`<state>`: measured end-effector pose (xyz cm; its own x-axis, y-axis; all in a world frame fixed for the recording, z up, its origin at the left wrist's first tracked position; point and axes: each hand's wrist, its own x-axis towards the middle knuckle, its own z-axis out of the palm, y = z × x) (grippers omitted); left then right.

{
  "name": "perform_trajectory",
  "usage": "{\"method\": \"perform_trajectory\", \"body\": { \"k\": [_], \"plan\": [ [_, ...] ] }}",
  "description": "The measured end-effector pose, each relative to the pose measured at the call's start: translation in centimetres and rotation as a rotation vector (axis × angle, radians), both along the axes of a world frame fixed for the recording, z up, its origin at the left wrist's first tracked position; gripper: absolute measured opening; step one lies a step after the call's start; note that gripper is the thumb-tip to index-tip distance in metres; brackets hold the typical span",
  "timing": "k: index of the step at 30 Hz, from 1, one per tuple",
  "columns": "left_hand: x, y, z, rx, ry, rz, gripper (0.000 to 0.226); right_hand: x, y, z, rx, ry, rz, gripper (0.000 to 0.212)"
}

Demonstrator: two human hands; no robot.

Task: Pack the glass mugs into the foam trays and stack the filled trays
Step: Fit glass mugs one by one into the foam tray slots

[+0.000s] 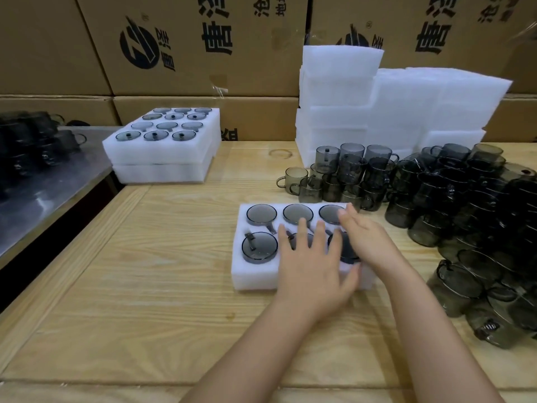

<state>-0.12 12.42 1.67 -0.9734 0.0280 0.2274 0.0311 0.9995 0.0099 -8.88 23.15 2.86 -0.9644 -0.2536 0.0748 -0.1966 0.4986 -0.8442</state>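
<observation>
A white foam tray (255, 274) lies on the wooden table in front of me, its six pockets filled with smoky glass mugs (260, 247). My left hand (312, 263) rests flat on the tray's near right part, fingers spread over the middle mug, thumb on the front edge. My right hand (366, 237) lies with straight fingers on the tray's right side, over the right-hand mugs. At the back left stands a stack of filled foam trays (162, 154). Loose mugs (453, 199) are piled on the right.
Empty foam trays (406, 109) are stacked at the back right against cardboard boxes (203, 53). A metal table (43, 184) with more dark mugs adjoins on the left. Mugs near the right front edge (479, 301) crowd my right forearm.
</observation>
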Motion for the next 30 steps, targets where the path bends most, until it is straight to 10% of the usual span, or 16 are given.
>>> {"method": "perform_trajectory", "body": {
  "k": [9, 19, 30],
  "plan": [
    [-1.7, -5.0, -0.8, -0.083, 0.026, 0.028, 0.080, 1.1, -1.8, -1.2, -0.893, -0.229, -0.102, 0.030],
    [-1.8, -18.7, -0.3, -0.113, 0.033, 0.265, 0.050, 1.9, -4.2, -4.4, -0.257, 0.020, 0.095, 0.033],
    [-1.3, -28.7, 1.0, -0.084, -0.034, 0.532, 0.039, 1.5, -4.0, -4.9, -0.092, 0.058, 0.096, 0.030]
  ]
}}
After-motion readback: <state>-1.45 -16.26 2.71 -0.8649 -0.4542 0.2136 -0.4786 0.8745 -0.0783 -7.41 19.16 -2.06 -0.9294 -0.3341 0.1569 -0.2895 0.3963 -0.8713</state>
